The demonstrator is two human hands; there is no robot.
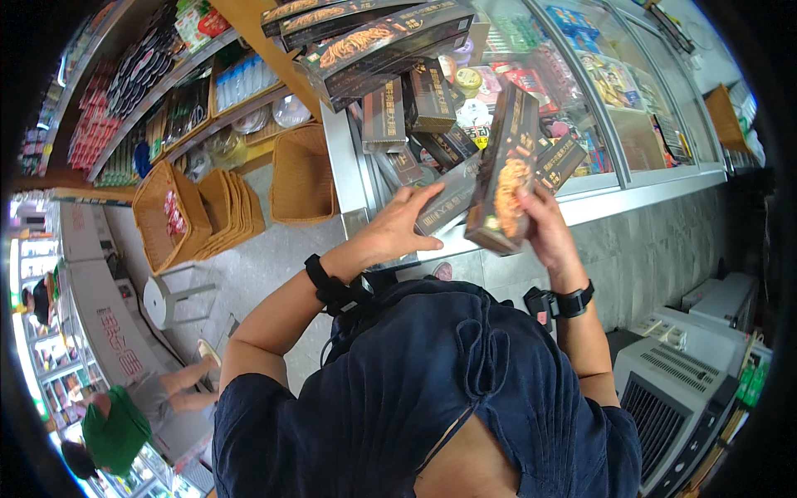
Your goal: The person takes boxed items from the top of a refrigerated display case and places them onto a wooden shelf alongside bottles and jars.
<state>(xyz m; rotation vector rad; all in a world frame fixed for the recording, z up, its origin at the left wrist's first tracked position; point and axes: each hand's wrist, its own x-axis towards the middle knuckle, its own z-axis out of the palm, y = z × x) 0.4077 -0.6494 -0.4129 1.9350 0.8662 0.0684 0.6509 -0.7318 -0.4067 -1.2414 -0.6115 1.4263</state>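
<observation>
My right hand [548, 224] grips a long dark pasta box [507, 168] with noodles pictured on it, holding it tilted over the near edge of a glass-topped freezer cabinet [582, 208]. At its left, my left hand [398, 227] has thumb and fingers around the near end of another dark box [451, 196]. More such boxes lie loosely piled beyond, among them an upright-looking box [429, 96] and a brown-fronted box [383, 118]. Longer boxes [386, 50] are stacked at the cabinet's far left corner. Another dark box [560, 162] lies right of the held one, partly covered by it.
Under the glass are colourful packages [529, 87]. Wicker baskets [174, 218] and another basket [303, 174] stand left on the floor, near a white stool [162, 302]. Shelves [168, 81] hold goods. A person in green [115, 429] is at lower left; a grey air cooler [669, 398] stands right.
</observation>
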